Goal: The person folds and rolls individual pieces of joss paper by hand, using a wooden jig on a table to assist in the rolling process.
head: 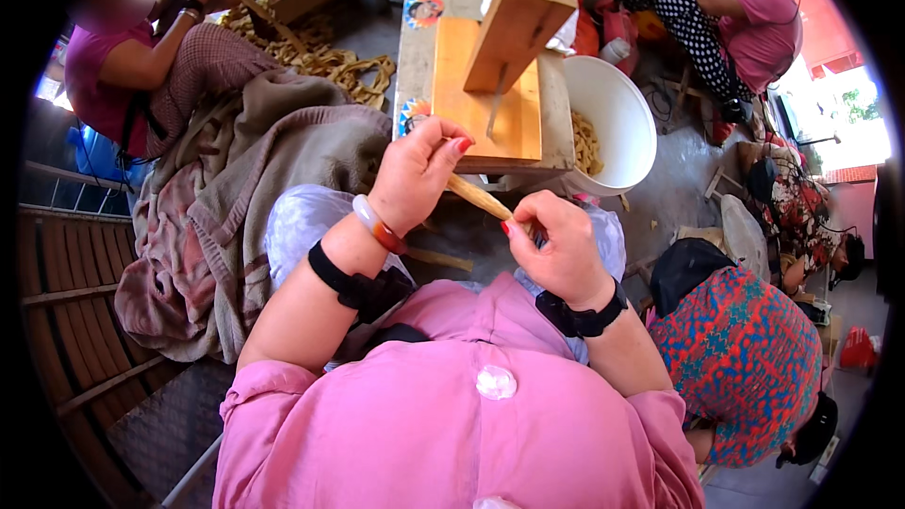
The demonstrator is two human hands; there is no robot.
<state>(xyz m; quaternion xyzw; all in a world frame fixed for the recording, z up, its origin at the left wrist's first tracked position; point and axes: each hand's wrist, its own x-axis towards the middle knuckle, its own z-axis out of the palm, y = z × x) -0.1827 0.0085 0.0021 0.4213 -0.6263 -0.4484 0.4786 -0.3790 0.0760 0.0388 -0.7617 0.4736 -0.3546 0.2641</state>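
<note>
A tan, fibrous strip [479,198] is stretched between my two hands over my lap. My left hand [418,173] pinches its upper end between thumb and fingers; a bangle and a black band are on that wrist. My right hand [555,247] grips the lower end with curled fingers, a black band round the wrist. Just beyond my hands, a wooden board [452,106] lies on a small worn table [417,60]. A thick wooden block [520,32] stands tilted above the board, with a thin metal piece [496,102] between them.
A white bucket [640,127] holding tan pieces [585,145] stands right of the table. A crumpled blanket [283,141] lies at left, near a heap of tan strips [353,71]. Several people sit around, one close at my right in a patterned top [742,367].
</note>
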